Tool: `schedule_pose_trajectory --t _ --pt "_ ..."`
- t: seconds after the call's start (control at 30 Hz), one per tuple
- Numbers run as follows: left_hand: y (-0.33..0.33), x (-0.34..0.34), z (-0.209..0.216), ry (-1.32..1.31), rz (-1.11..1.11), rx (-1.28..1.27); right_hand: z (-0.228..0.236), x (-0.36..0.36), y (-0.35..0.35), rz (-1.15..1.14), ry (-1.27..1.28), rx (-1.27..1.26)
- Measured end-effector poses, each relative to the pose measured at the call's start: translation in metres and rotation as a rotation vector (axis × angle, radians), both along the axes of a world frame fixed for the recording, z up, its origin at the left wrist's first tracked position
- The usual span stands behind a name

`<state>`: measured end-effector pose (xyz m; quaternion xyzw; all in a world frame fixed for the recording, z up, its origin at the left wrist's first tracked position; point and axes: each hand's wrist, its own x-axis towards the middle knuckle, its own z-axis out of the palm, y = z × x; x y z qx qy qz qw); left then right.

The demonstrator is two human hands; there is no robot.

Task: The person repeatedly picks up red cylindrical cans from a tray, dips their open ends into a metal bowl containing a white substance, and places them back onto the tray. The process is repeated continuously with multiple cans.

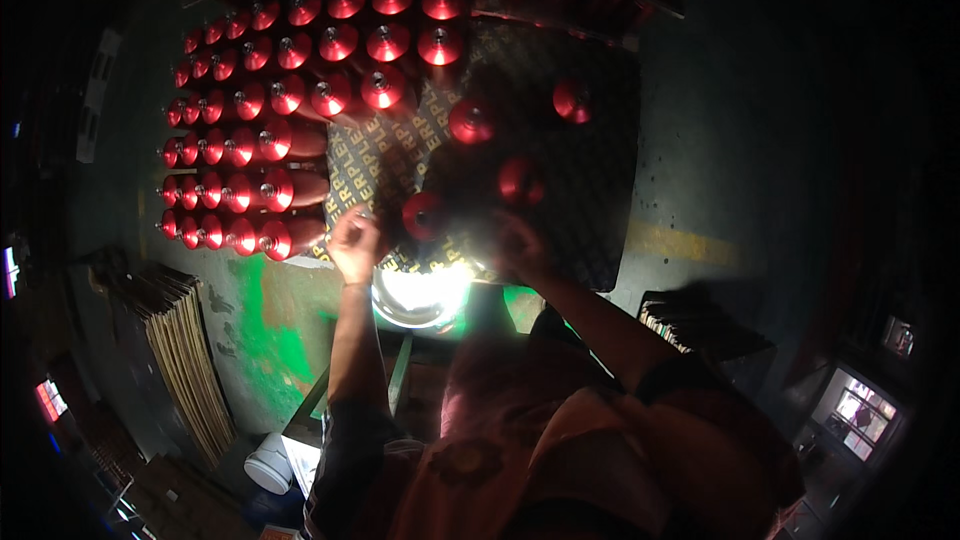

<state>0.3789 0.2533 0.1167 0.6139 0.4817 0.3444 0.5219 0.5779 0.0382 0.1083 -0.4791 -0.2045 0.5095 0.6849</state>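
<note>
My left hand (355,242) is at the near edge of a dark printed board (590,210), its fingers curled together in a pinch. Whatever may be between the fingertips is too small to make out. Over the board's near middle is my right hand (518,248), dim and blurred, so its fingers do not show clearly. Between the two hands stands a red metal bottle (422,215) with a cone-shaped top. Another red bottle (520,180) is just beyond my right hand. Farther off, two more stand apart on the board.
Many red bottles (290,50) stand in close rows on the left and far left. A round, shiny-rimmed object (400,318) glares brightly at the near edge. Stacked flat sheets (185,360) are at lower left, near a white bucket (268,465). Another stack (690,325) lies right.
</note>
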Motion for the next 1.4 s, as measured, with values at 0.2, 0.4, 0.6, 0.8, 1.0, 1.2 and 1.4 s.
schedule_pose_trajectory --t 0.2,0.4,0.6,0.8,1.0,1.2,1.4 --pt "-0.024 0.03 0.01 0.39 -0.595 0.158 0.018 0.065 0.01 -0.165 -0.68 -0.48" --pt "-0.055 0.034 0.007 0.342 -0.38 0.026 0.012 0.069 -0.002 -0.083 -0.804 -0.374" --pt "-0.187 -0.042 0.056 0.204 -0.161 0.192 0.048 0.04 -0.121 0.091 -0.608 0.011" --pt "-0.423 -0.162 0.178 0.065 0.165 -0.007 0.113 -0.032 -0.261 0.511 -0.441 -0.048" --pt "-0.637 -0.298 0.219 0.257 0.324 -0.202 0.152 -0.157 -0.359 0.967 -0.555 -0.025" --pt "-0.785 -0.437 0.251 0.401 0.744 -0.193 0.193 -0.313 -0.413 1.303 -0.599 0.148" --pt "-0.87 -0.59 0.301 -0.002 1.203 -0.202 0.246 -0.519 -0.43 1.478 -0.54 0.293"
